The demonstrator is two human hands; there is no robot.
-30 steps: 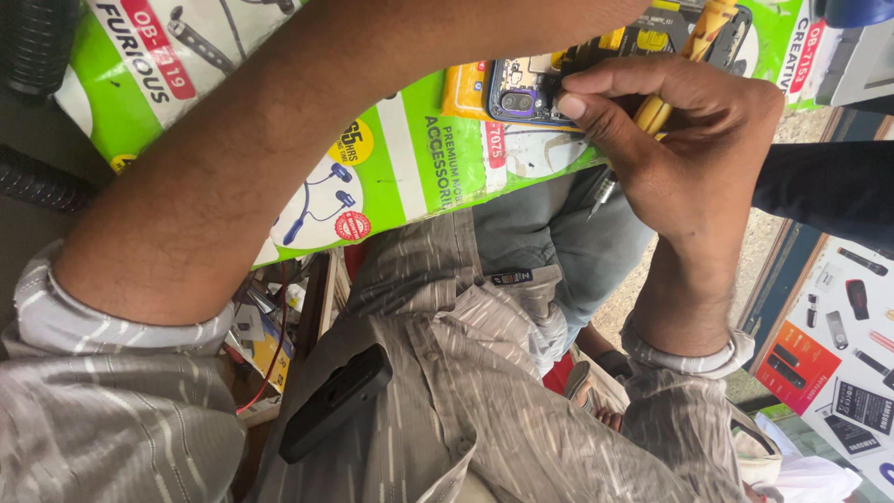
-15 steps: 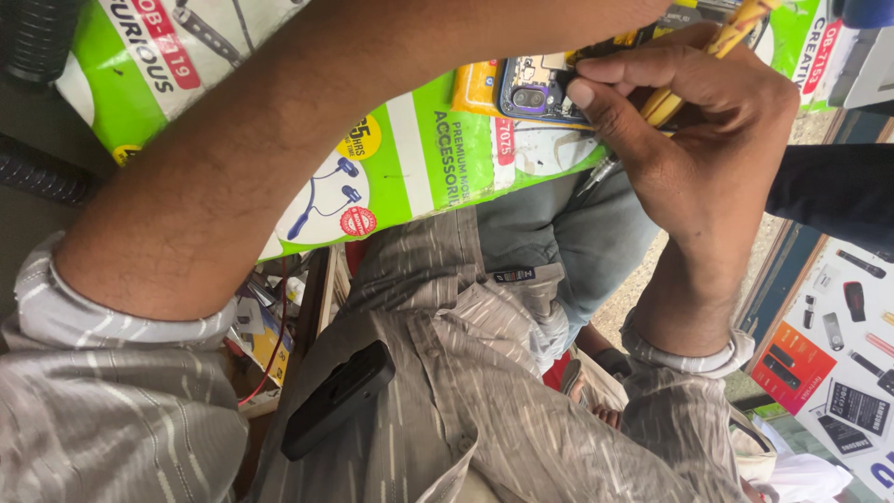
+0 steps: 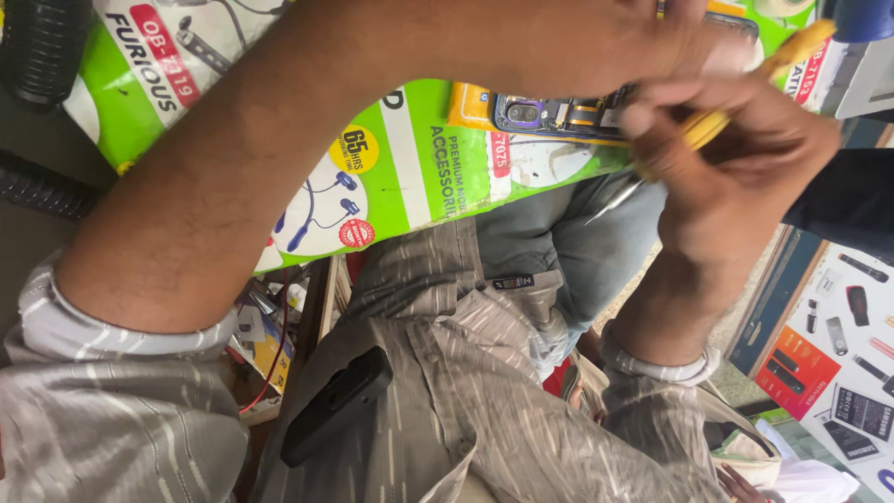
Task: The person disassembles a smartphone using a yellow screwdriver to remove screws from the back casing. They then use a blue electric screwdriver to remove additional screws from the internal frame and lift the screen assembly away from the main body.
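Steady now: your left hand (image 3: 596, 42) clamps the opened phone (image 3: 559, 114); right hand (image 3: 736, 158) fingers pinch the yellow screwdriver (image 3: 745, 88). Keep its tip square.

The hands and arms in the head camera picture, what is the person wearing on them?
Both arms are bare from the elbow down, with sleeves rolled up into thick cuffs. The sleeves are grey-brown cloth with thin pale streaks, and the turned-back cuffs show a lighter striped lining. The left hand has a ring on one finger. The right hand shows no ring or watch. No gloves on either.
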